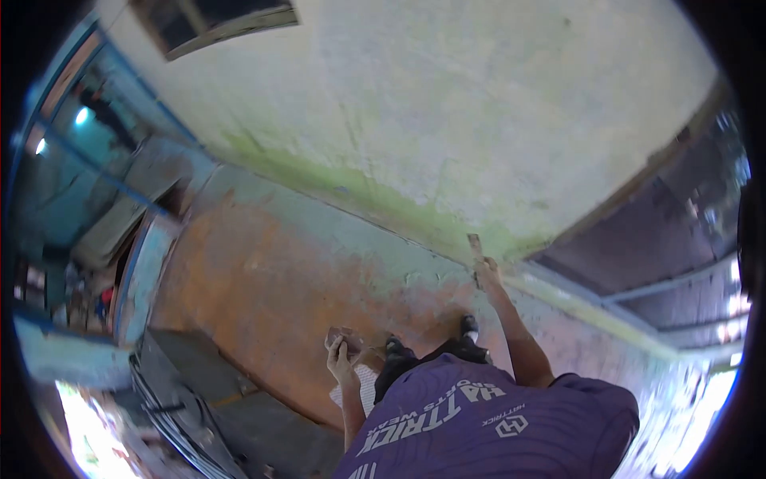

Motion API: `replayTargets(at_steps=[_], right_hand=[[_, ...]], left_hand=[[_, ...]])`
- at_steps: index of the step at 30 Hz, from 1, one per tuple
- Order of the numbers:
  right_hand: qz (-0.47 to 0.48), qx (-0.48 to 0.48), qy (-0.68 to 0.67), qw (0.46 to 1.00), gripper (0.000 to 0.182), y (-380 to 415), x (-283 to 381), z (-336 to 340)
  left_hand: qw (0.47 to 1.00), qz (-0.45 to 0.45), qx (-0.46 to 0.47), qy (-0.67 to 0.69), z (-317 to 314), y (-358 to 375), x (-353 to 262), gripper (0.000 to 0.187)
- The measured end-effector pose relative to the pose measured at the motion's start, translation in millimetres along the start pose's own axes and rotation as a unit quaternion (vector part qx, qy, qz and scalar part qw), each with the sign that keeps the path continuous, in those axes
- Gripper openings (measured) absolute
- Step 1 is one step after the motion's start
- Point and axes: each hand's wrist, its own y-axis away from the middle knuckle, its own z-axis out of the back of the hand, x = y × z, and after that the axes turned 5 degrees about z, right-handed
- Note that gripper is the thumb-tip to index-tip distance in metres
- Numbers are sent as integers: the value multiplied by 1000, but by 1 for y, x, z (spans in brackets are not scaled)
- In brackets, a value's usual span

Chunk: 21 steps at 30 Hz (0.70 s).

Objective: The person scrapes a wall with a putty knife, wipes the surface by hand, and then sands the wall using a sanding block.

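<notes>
My right hand (488, 275) reaches out toward the wall's foot, fingers wrapped round a putty knife (475, 242) whose flat blade points up and away from me. In this view the blade overlaps the green-stained lower part of the wall (415, 136). Lower and to the left, my left hand (341, 366) grips a small flat brown piece (345, 337) with an angular edge; its exact kind does not show. A white patterned cloth (365, 387) appears beside my left wrist.
Orange and pale green floor (247, 263) runs along the wall. At left is a blue-framed opening (104, 172) with a person (108, 112) beyond it. Dark sheets and pipes (187, 399) lie lower left. A window (215, 24) is above; a dark panel (638, 231) is at right.
</notes>
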Motion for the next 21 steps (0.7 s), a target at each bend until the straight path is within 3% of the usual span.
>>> replayTargets(at_steps=[5,7,11,14,21], right_hand=[[-28,-6,16,999,30,62,-27,-14],[-46,26,-7,999,26,99,-22,-7],[-64,30,-83,994,24,139,-56,6],[-78,-2,-133,988,17,163,-63,17],[-104,-62,-80,989,27,174,-63,69]], left_hand=[[977,-6,116,-178,2,-39,6,26],[943,-77,204,-252,0,-58,36,27],[863,-56,311,-393,-24,-61,56,26],[845,-8,362,-393,-62,-45,51,31],[793,9,412,-449,-129,-29,59,31]])
